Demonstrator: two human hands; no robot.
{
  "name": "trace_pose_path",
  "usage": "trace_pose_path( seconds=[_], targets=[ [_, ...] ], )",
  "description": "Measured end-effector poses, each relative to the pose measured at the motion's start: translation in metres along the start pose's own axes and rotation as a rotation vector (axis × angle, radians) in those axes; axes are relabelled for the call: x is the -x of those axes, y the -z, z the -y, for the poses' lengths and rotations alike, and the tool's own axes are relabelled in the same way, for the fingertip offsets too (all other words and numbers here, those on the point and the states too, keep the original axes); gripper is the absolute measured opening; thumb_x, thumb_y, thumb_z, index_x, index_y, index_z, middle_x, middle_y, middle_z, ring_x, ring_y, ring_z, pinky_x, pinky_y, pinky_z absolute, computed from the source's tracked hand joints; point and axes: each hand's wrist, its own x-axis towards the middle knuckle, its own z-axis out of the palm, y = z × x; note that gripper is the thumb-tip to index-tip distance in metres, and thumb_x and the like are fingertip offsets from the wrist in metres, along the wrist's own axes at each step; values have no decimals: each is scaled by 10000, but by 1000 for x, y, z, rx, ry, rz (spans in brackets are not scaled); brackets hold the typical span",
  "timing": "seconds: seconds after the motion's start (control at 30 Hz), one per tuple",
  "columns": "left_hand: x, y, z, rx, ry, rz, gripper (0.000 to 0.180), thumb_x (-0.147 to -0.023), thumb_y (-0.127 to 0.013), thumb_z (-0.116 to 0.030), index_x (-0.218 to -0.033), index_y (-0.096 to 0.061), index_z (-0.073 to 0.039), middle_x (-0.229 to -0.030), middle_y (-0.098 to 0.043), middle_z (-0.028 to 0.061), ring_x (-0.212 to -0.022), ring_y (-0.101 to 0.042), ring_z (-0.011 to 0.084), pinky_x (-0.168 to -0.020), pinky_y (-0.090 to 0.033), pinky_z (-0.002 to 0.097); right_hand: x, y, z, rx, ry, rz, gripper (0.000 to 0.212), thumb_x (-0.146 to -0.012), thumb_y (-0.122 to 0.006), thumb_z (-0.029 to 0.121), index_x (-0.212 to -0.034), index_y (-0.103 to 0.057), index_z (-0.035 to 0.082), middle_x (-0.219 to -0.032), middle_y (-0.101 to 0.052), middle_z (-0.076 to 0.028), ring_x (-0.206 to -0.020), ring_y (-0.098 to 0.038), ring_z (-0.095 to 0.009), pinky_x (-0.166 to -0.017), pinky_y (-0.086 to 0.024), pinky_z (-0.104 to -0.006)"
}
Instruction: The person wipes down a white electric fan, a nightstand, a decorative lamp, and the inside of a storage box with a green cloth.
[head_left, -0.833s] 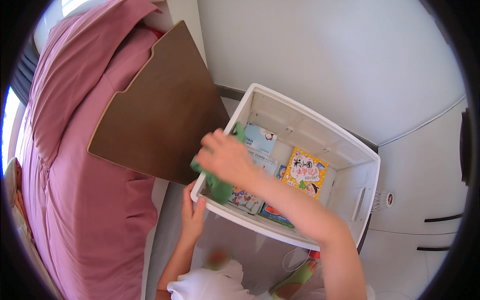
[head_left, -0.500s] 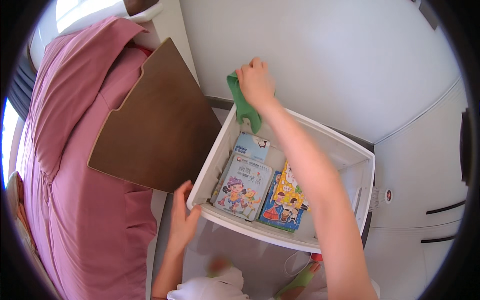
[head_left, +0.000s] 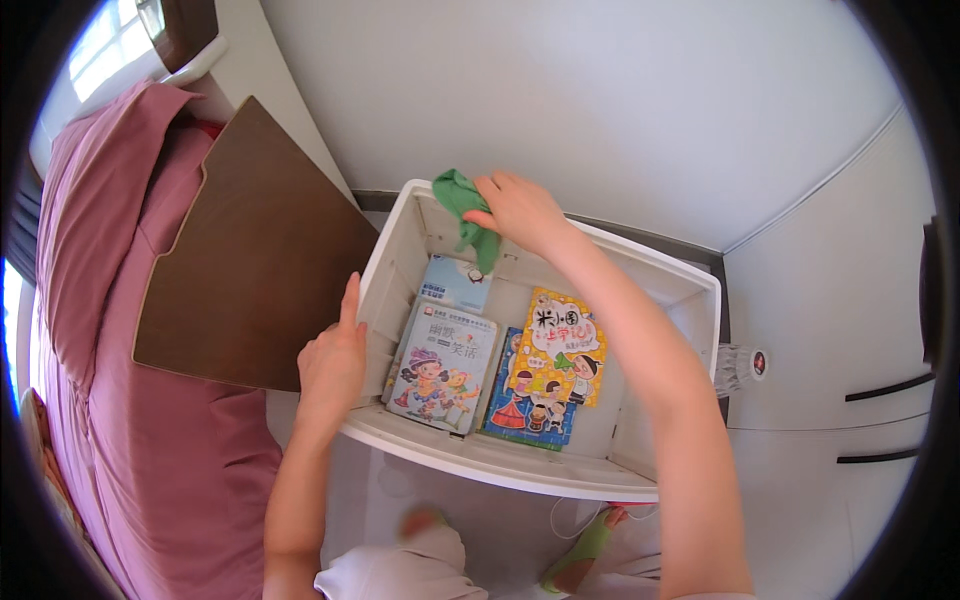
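Note:
My right hand holds a crumpled green cloth at the far left corner of a white plastic storage bin. Part of the cloth lies over the rim and part hangs down the inside wall. My left hand grips the bin's left rim near the front corner, index finger stretched along the edge. On the bin's floor lie a grey-white children's book, a light blue book partly under it, and a yellow book overlapping a blue one. My right forearm covers part of the bin's right side.
A brown board leans between the bin and a bed with pink bedding. A white wall stands behind. White drawers with black handles and a clear ribbed object are at the right. My feet in green slippers are below.
My right hand has brought the cloth down onto the bin's far left corner. My left hand has slid farther back along the left rim. The view has shifted, showing more of the yellow book.

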Motion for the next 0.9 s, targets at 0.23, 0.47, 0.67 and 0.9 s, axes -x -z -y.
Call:
trace_pose_path(
  seconds=[0.23,0.47,0.67,0.9],
  targets=[
    [-1,-1,-5,6,-16,-31,663,-982,-518,-156,-1561,-197,-193,-798,-690,174,-715,-672,383,-654,-511,501,114,57,-54,168,-135,23,434,-893,-642,418,-1132,-571,63,-1055,-616,-121,-1003,-629,-322,-848,-501,-442],
    [0,-1,-3,15,-29,-46,640,-981,-521,-157,-1549,-226,-168,-786,-690,171,-697,-671,377,-632,-509,489,235,129,-105,385,-247,197,450,-890,-665,345,-1232,-537,81,-1067,-590,-108,-1013,-612,-297,-823,-497,-423],
    [0,-3,0,2,-40,-70,635,-975,-523,-153,-1543,-239,-152,-742,-676,161,-668,-663,371,-620,-505,484,241,161,-103,395,-398,198,380,-879,-678,255,-1200,-564,86,-1050,-600,-102,-1019,-608,-290,-788,-512,-416],
    [-5,-8,-4,-49,-55,-72,654,-969,-529,-156,-1547,-222,-146,-759,-676,172,-660,-661,374,-610,-502,494,88,59,-24,274,-1,-335,450,-818,-684,183,-1260,-601,165,-1142,-625,-109,-1096,-584,-305,-935,-458,-486]
  ],
)
